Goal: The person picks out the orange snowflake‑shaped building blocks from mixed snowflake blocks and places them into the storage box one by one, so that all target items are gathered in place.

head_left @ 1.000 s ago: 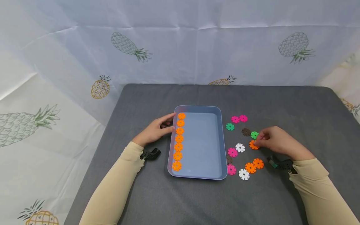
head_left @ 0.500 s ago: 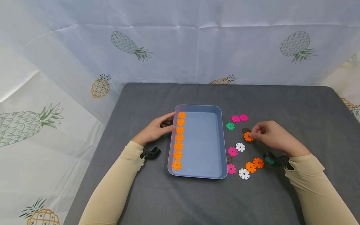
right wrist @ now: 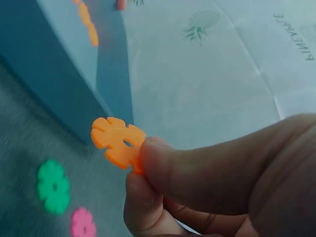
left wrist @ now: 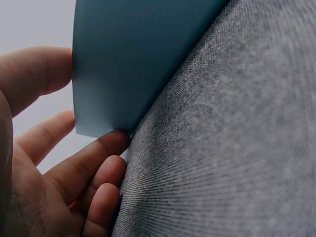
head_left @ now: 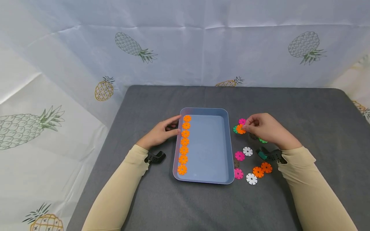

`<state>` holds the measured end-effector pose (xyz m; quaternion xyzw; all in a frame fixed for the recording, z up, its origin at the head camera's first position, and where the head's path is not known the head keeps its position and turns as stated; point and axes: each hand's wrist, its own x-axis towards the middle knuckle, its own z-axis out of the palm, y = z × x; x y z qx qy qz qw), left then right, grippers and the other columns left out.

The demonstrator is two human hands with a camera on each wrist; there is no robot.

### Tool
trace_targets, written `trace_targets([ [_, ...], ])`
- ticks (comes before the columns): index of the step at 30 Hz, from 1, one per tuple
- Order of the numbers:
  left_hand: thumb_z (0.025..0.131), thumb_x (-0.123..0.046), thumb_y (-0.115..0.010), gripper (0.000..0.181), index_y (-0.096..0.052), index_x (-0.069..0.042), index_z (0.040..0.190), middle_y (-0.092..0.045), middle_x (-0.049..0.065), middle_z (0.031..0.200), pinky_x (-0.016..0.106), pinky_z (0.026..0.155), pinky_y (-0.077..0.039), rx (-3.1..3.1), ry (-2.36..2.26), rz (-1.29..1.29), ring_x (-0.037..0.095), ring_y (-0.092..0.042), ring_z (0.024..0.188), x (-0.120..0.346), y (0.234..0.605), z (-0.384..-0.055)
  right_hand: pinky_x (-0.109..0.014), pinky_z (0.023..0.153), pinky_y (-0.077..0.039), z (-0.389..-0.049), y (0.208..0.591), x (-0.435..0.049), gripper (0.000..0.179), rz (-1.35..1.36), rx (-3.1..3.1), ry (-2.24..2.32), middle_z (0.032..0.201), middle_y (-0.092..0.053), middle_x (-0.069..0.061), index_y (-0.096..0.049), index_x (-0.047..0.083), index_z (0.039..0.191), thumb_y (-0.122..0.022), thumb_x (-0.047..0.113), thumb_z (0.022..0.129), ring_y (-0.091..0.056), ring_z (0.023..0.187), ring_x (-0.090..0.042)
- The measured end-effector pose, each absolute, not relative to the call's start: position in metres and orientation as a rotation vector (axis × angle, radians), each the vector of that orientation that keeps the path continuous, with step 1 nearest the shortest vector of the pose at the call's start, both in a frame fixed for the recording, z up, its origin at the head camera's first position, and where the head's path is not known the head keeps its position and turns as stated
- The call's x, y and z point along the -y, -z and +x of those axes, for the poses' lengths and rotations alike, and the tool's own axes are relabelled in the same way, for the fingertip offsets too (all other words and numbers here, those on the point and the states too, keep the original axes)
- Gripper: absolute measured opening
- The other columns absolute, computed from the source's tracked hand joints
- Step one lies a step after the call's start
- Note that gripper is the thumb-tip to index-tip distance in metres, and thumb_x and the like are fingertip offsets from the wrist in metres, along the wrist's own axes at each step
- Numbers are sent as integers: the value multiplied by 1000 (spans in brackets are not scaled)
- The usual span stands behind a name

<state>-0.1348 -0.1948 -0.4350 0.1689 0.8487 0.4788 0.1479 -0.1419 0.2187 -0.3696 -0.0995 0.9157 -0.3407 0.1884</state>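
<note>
My right hand point(head_left: 266, 129) pinches an orange notched plastic disc point(right wrist: 118, 140) between thumb and finger, just right of the blue tray point(head_left: 202, 181). In the head view this disc overlaps a green disc point(head_left: 235, 129) and sits below a pink one point(head_left: 242, 121). Against the tray's left side rests my left hand point(head_left: 159, 133), its thumb and fingertips touching the rim and outer wall. Inside the tray, several orange discs point(head_left: 184, 141) form a column along the left wall.
Right of the tray lie loose discs: white point(head_left: 247, 151), pink point(head_left: 239, 156), brown point(head_left: 236, 163) and orange point(head_left: 258, 172). Bright green point(head_left: 263, 141) peeks out below my right hand. A grey cloth point(head_left: 162, 205) covers the table, with a pineapple-print sheet point(head_left: 185, 57) behind.
My right hand has lifted the orange disc from among the loose ones and carried it left and away from me, toward the tray. My left hand stays at the tray's side.
</note>
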Motion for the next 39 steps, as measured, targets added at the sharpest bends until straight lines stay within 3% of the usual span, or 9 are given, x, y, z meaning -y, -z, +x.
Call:
trace_targets([
  [8,104,-22,-67,65,-41,-14,163,-49,17,158,52,112,-43,-2438,-1371,485,36,-51,138,194,434,-136,-34,54,-41,-155,364,-196,21,-272,-2526,1032,93,-67,-14,-68,3,103,-66,24,105,-45,63,-20],
  [15,104,-24,-68,64,-43,-16,162,-51,17,156,51,110,-44,-2446,-1378,468,35,-52,136,196,435,-135,-35,64,-42,-166,364,-166,21,-338,-2514,1059,97,-73,-13,-71,4,100,-67,24,104,-50,76,-24],
  [22,104,-22,-68,64,-43,-14,162,-51,18,156,52,111,-44,-2443,-1375,467,36,-52,137,196,436,-136,-34,65,-40,-179,370,-139,19,-341,-2482,1087,105,-74,-17,-73,3,101,-66,21,103,-49,77,-24],
  [32,103,-22,-68,64,-43,-14,162,-53,17,155,49,110,-45,-2460,-1363,465,35,-53,135,194,437,-138,-36,72,-37,-190,377,-104,19,-337,-2401,1142,108,-76,-7,-77,6,103,-68,23,102,-47,83,-22],
  [39,103,-25,-68,65,-43,-15,162,-53,18,154,50,111,-44,-2459,-1354,450,34,-52,135,193,436,-137,-36,79,-43,-198,389,-84,19,-322,-2403,1147,116,-72,-12,-79,4,102,-68,19,102,-53,90,-24],
])
